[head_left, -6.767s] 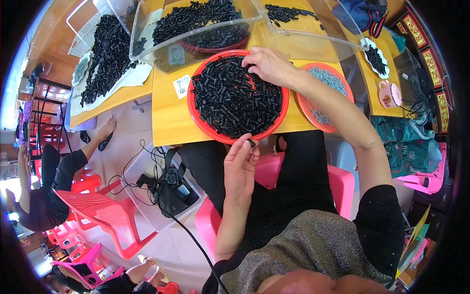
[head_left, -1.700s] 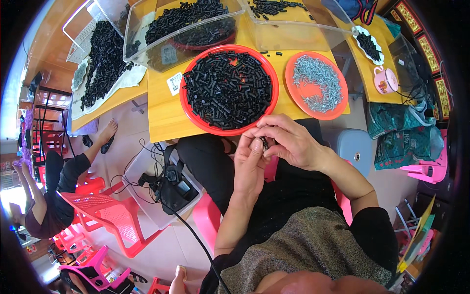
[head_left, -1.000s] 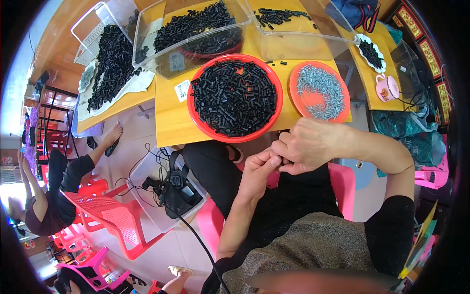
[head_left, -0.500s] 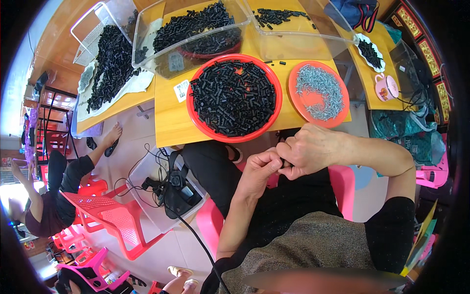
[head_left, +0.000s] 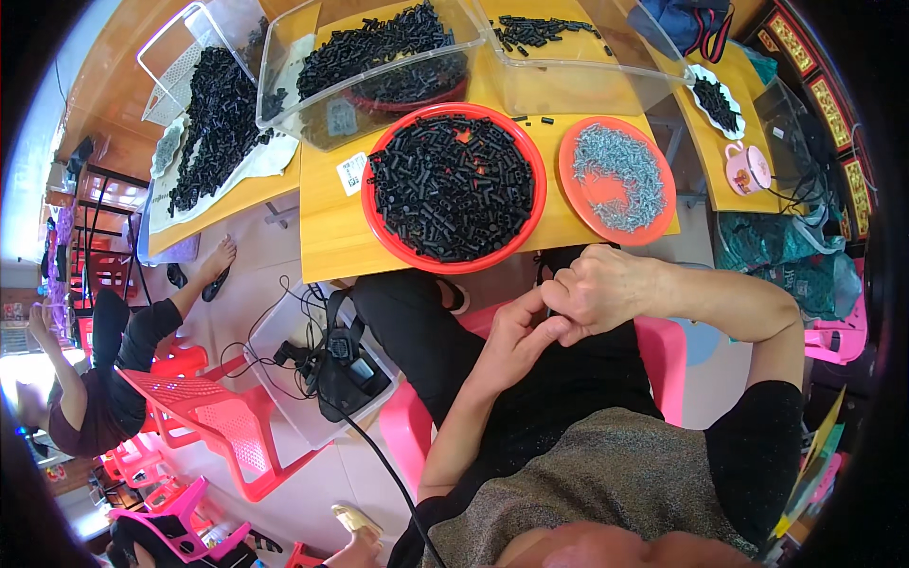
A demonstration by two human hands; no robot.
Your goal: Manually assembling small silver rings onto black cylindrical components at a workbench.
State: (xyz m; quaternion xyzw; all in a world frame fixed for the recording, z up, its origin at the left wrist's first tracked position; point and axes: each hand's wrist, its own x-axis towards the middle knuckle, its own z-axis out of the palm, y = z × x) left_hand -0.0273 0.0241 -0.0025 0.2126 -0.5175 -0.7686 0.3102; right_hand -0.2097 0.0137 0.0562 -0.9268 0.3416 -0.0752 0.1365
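Observation:
My left hand [head_left: 516, 339] and my right hand [head_left: 606, 289] meet in front of my body, just off the table's near edge. Both have their fingers closed on a small black plastic piece, of which only a dark sliver shows between them. Ahead of them on the table, a red round basin [head_left: 538, 204] is heaped with short black tubular plastic pieces [head_left: 450, 189]. Beside it, past my right hand, an orange-red plate [head_left: 597, 194] carries many small silvery screws [head_left: 630, 175].
Clear plastic bins [head_left: 379, 118] with more black pieces stand at the back of the yellow table [head_left: 327, 237]. A pink mug [head_left: 748, 168] and a white dish [head_left: 696, 80] sit at the right. At left are a red chair [head_left: 241, 445], a cable-filled box [head_left: 294, 407] and a seated person [head_left: 104, 388].
My left hand has shifted slightly, its fingers now tucked against my right hand, covering more of the black piece. The basin and plate have stayed in place.

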